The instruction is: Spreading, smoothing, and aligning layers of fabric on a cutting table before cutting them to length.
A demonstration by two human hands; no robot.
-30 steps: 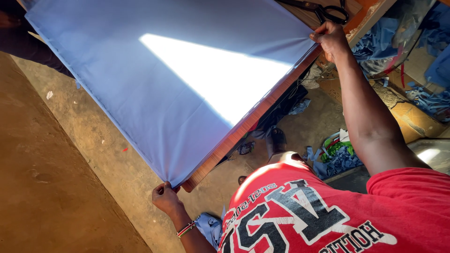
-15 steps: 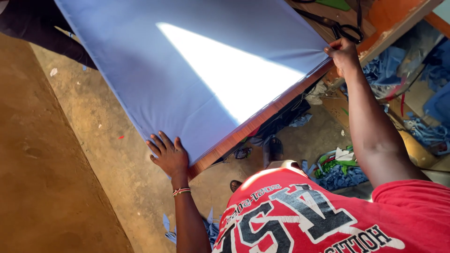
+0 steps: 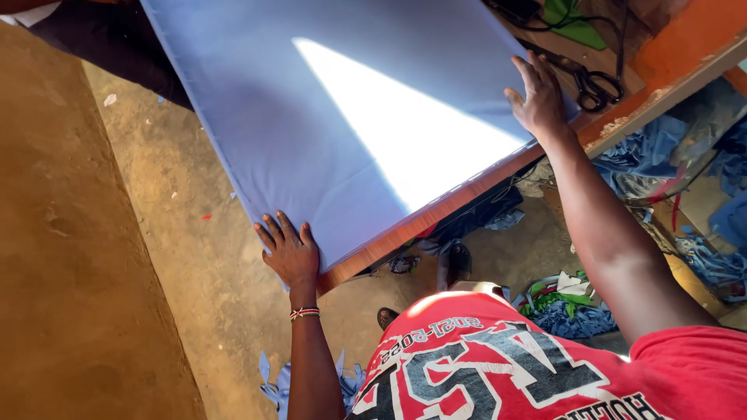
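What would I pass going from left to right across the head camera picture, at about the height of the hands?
Bare brown dirt floor → left hand flat on the pale blue cloth's corner → pale blue cloth → right hand on the cloth's far edge → black-handled scissors → orange wooden table edge.

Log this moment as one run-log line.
left hand: flat on corner of pale blue cloth | right hand: flat on its far edge | wooden table: beneath cloth | scissors: beside right hand

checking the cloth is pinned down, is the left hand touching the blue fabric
Touching. The head view shows the left hand lying flat, fingers spread, on the corner of the blue fabric at the table edge, with no gap visible.
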